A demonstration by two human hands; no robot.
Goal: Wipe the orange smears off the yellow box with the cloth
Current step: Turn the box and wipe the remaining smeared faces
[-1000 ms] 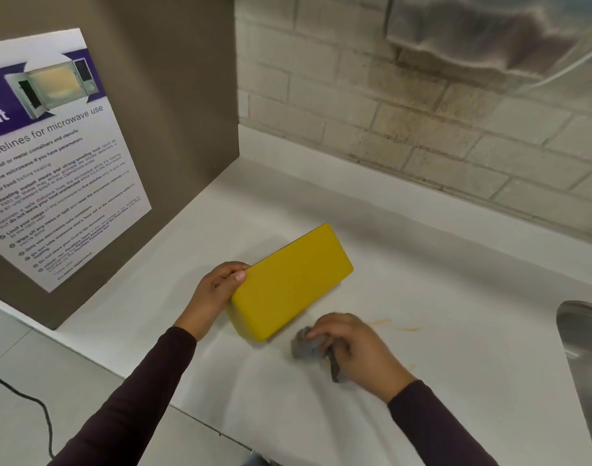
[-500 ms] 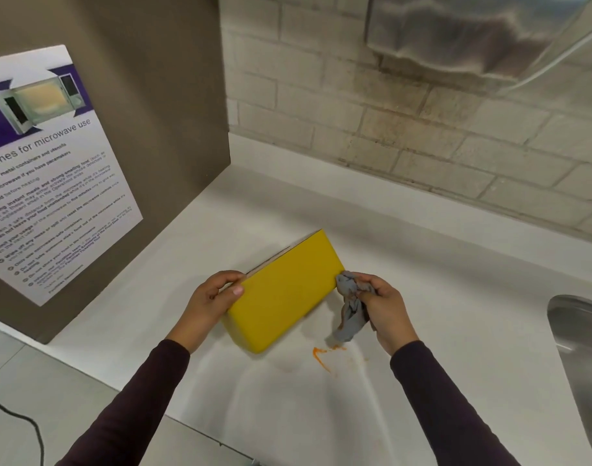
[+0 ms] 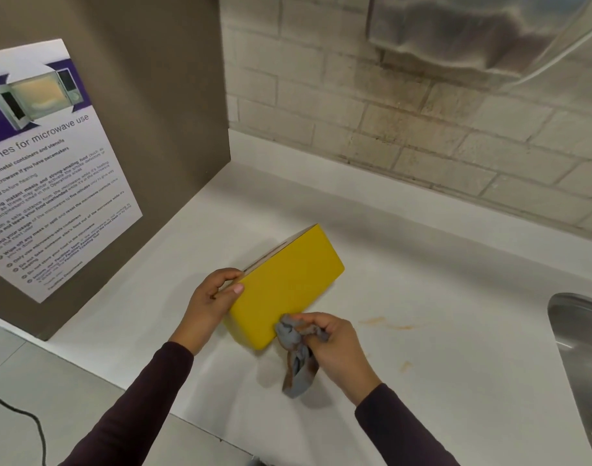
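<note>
While the left hand (image 3: 210, 297) clamps the stiff, seemingly light yellow box (image 3: 288, 284) by its end, the right hand (image 3: 335, 344) pinches the soft cloth (image 3: 294, 351).

White bench (image 3: 422, 264) lower centre; stained pale brick wall (image 3: 405, 112) upper right; brown panel (image 3: 146, 95) with microwave notice (image 3: 52, 183) left; steel sink (image 3: 580, 327) right edge.

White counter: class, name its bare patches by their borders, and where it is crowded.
Bare: behind the yellow box to the brick wall; left of it toward the brown panel. Between box and sink: open, but with orange smears. Crowded: the front, where the left hand grips the box and the right hand holds the cloth against it.
</note>
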